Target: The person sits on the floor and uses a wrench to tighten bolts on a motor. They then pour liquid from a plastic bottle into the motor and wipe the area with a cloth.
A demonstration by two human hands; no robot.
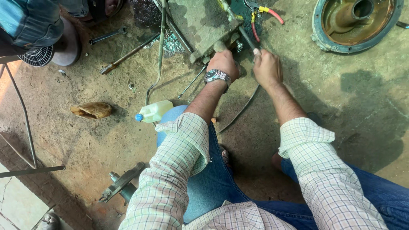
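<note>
While the person squats on the oily concrete floor (358,127), blue jeans (213,183) and checked shirt sleeves (179,157) fill the near edge of the view. Beyond the knees, both forearms reach forward. The left hand (223,64), with a metal wristwatch (217,76) on its wrist, is curled shut over the corner of a greenish, grimy metal machine block (200,21), its fingers hidden underneath. Just beside it, the right hand (266,67) is closed in a fist around a dark metal rod-like tool (247,38), whose tip points into the same corner of the block.

To the left of the knees lies a small plastic bottle with a blue cap (154,111), and farther left a worn brown sandal (91,110). Past them, a long chisel-like bar (128,54) and a spanner (107,35) lie on the floor. At the far edge, red-and-yellow-handled pliers (266,12) rest against the block, a round rusty housing (355,23) sits at the upper right, and another person's jeans-clad leg (30,23) shows at the upper left.
</note>
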